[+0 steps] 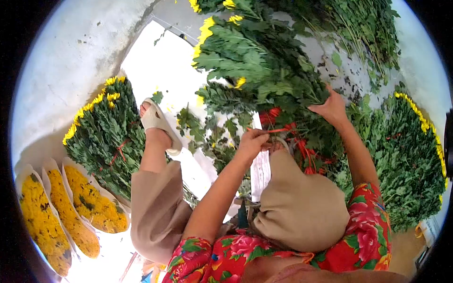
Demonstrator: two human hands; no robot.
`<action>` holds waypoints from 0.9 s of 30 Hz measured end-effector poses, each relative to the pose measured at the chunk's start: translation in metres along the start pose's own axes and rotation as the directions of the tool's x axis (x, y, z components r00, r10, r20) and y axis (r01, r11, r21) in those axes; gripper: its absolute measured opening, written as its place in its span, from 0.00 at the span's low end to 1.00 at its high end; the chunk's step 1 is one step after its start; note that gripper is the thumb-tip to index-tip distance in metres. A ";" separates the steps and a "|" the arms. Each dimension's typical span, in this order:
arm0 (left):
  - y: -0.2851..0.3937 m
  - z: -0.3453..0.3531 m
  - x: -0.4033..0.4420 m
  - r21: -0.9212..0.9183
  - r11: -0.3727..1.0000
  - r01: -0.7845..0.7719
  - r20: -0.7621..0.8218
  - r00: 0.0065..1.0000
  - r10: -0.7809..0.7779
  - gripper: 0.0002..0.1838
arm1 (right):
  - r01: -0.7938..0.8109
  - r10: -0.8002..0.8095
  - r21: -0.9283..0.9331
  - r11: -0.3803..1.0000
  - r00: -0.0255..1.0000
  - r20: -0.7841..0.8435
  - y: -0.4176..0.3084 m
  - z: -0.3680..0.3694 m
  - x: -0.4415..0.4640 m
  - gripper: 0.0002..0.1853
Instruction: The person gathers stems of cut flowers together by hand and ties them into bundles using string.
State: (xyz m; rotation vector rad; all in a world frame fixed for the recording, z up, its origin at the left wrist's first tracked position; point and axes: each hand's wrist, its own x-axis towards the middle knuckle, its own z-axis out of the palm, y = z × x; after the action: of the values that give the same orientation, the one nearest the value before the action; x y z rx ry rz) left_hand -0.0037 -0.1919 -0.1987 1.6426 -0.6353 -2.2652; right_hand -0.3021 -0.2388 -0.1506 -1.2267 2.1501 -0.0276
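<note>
My right hand [333, 108] is wrapped round the stem end of a bunch of yellow chrysanthemums [264, 61], thumb and fingers on its side. The bunch lies on its side, its yellow heads pointing left and its leafy stems toward me. Just below, my left hand [254, 143] pinches a red tie strip [282, 129] stretched toward the stems. More red ties [306, 153] lie in a tangle beside my knee. Whether the strip passes round the stems is hidden by leaves.
Tied chrysanthemum bunches stand at left [111, 127] and right [401, 155]. Paper-wrapped yellow bunches [78, 207] lean at lower left. Cut stems [354, 28] are heaped at the top right. Loose leaves [191, 122] litter the white sheet [155, 61] near my sandalled foot [160, 123].
</note>
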 end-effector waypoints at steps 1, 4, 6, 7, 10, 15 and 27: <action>-0.003 0.003 -0.002 -0.034 0.999 -0.021 0.015 1.000 0.022 0.19 | 0.414 -0.445 -0.162 0.896 0.833 -0.329 0.023 0.011 -0.007 0.49; -0.012 0.005 -0.006 -0.068 0.998 0.005 0.003 1.000 -0.005 0.19 | 0.296 -0.588 -0.534 0.792 0.602 -0.540 0.042 0.019 -0.027 0.41; -0.019 0.006 -0.012 -0.078 0.997 0.013 -0.020 1.000 -0.015 0.19 | 0.425 -0.579 -0.398 0.813 0.668 -0.468 0.046 0.041 -0.038 0.36; -0.022 0.007 -0.013 -0.078 0.997 0.014 -0.037 0.999 -0.017 0.19 | 0.533 -0.596 -0.290 0.794 0.776 -0.207 0.044 0.061 -0.039 0.36; -0.032 0.006 -0.013 -0.116 0.993 0.010 -0.037 0.999 -0.014 0.20 | 0.536 -0.552 -0.318 0.782 0.833 0.045 0.021 0.106 -0.030 0.37; -0.034 0.001 -0.016 -0.159 0.986 -0.049 -0.028 0.999 0.045 0.18 | 0.351 -0.488 -0.518 0.780 0.859 -0.153 0.004 0.124 -0.033 0.45; -0.031 -0.008 -0.020 -0.248 0.968 -0.043 -0.047 0.998 0.032 0.16 | 0.584 -0.726 -0.499 0.641 0.672 -0.146 -0.011 0.127 -0.013 0.29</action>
State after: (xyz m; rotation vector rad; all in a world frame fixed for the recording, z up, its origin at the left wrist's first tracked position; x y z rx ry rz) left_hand 0.0110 -0.1569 -0.1999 1.5394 -0.3505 -2.1746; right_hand -0.2197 -0.1989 -0.2399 -2.3930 1.8751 -0.1107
